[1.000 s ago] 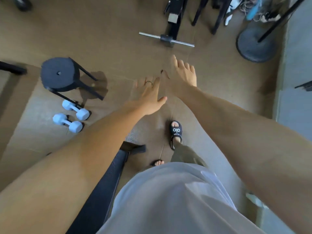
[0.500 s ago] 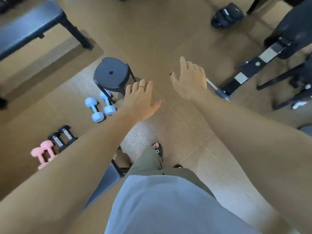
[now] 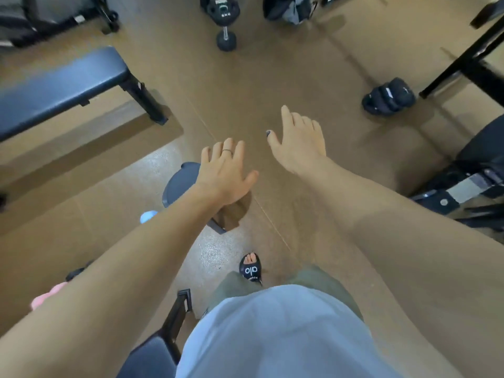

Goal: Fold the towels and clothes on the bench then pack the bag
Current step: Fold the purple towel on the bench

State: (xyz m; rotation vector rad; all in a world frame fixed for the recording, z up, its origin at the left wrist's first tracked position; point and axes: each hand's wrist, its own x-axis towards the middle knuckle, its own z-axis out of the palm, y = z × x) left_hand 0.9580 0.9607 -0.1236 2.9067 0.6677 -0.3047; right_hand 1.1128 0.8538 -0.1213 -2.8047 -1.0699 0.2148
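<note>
My left hand is stretched out palm down over the brown floor, fingers apart, holding nothing; a ring sits on one finger. My right hand is held out a little farther ahead, also flat and empty. A dark blue padded bench with black legs stands at the upper left, its visible top bare. No towels or clothes are in view. A dark bag-like item lies at the top edge, partly cut off.
A round black stool sits under my left wrist. A black dumbbell stands at the top, dark weights lie at right, a black machine frame fills the right edge. A second dark seat is beside my left leg. My sandalled foot steps forward.
The view has swung left and forward: the blue bench has come nearer at the upper left and the stool has slid under my left arm. Both hands stay outstretched and empty.
</note>
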